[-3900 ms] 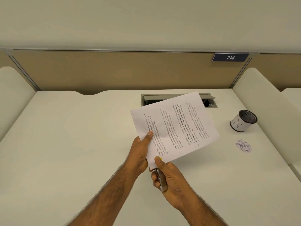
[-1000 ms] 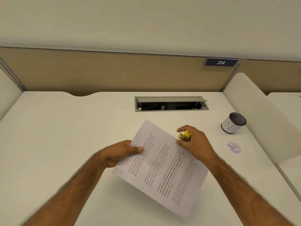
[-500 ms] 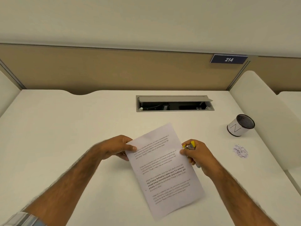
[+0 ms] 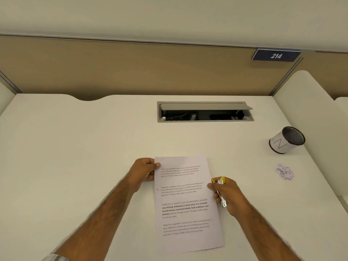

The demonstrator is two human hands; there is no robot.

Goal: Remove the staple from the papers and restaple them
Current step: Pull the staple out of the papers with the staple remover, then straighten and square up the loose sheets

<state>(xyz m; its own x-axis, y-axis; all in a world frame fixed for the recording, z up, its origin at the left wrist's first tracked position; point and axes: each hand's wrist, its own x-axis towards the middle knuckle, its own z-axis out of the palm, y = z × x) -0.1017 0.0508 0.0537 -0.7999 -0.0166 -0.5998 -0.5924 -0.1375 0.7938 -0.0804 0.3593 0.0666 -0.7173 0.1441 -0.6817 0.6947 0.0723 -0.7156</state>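
Two bare hands were on the papers (image 4: pixel 186 204), one at each side. The papers lay on the pale desk (image 4: pixel 75 166) right in front of the person, with the printed words facing up and the right way round to read. The left hand (image 4: pixel 145 171) held the top left corner. Its thumb lay on top of the sheet and its other fingers were curled at the edge, so it pinched the corner. The right hand (image 4: pixel 228 194) was at the right edge, about half way down. It was closed around a small yellow and silver stapler (image 4: pixel 220 189). The yellow end pointed toward the far side of the desk, and the silver end stuck out below the fingers. The thumb of that hand touched the edge of the papers, and the stapler sat just beside the sheet, not on it. Any staple in the papers was too small to see. Well off to the right stood a white cup (image 4: pixel 286 141) with a dark rim, and near it lay a little heap of tiny paper bits (image 4: pixel 284 172). Behind the papers a long grey slot (image 4: pixel 205 112) in the desk stood open, and a blue sign (image 4: pixel 276 55) above it said 214.
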